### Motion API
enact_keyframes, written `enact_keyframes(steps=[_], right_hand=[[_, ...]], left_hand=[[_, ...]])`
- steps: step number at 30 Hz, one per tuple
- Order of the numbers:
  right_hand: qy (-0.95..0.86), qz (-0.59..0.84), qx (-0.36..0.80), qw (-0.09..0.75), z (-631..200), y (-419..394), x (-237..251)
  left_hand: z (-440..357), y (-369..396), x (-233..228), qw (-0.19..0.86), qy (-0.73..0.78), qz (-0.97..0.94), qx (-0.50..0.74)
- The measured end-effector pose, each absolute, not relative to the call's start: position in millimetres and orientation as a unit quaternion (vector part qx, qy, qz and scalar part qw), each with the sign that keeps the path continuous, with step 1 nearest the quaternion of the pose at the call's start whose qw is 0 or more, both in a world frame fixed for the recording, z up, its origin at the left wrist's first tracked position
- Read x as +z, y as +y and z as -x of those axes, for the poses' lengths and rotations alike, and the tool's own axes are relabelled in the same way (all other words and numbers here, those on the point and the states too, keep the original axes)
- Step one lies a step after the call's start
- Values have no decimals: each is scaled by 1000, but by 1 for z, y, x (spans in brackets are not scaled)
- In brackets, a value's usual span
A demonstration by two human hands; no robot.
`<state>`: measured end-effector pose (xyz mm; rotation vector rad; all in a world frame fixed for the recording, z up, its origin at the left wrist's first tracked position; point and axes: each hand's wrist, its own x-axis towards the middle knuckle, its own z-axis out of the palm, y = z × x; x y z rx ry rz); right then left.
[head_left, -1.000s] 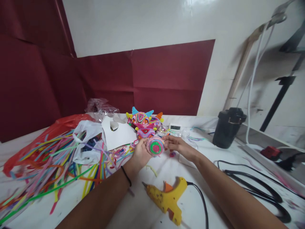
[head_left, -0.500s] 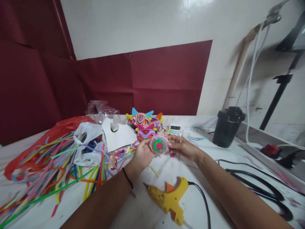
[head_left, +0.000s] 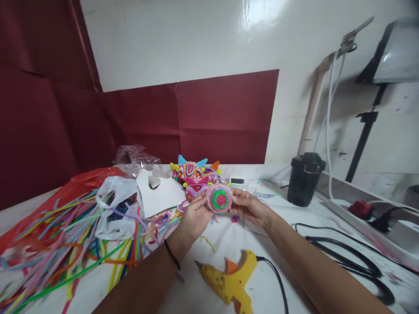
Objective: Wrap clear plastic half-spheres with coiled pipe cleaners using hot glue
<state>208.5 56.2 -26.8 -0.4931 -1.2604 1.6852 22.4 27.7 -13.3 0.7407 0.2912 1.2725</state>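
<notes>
Disc [head_left: 220, 199] with coloured rings was in front of the bright toys [head_left: 193, 169], above the white table [head_left: 183, 298]. The left hand [head_left: 197, 214] pinched its left edge, and the right hand [head_left: 252, 208] pinched its right edge. The yellow glue gun [head_left: 225, 282] lay on the table, closer than the disc.

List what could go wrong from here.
The yellow plastic glue gun lies between the left forearm and right forearm; its pointed grey nozzle could burn, if hot (can't tell).
The round, fuzzy-looking pink-and-green disc, held at its edges, might slip from the left fingers or right fingers.
Loose multicoloured strips might snag the left forearm.
</notes>
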Motion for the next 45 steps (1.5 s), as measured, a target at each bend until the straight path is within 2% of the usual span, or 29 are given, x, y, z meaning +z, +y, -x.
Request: enact_keyframes(steps=[10,24,32,39,45], right_hand=[[-479,196,708,480,-202,52,-19],[-423,285,726,462,-190,53,-15],[-460,360,666,463,-194,52,-6],[-449,404,582,544,-231,52,22],[-449,405,568,558,-244,38,27]], left_hand=[[-20,29,-18,704,161,-392,570],[-20,37,-27,507,296,-565,580],[-17,42,-29,511,329,-517,602],[-20,37,-37,550,340,-562,516],[-30,27,-50,488,358,-663,441]])
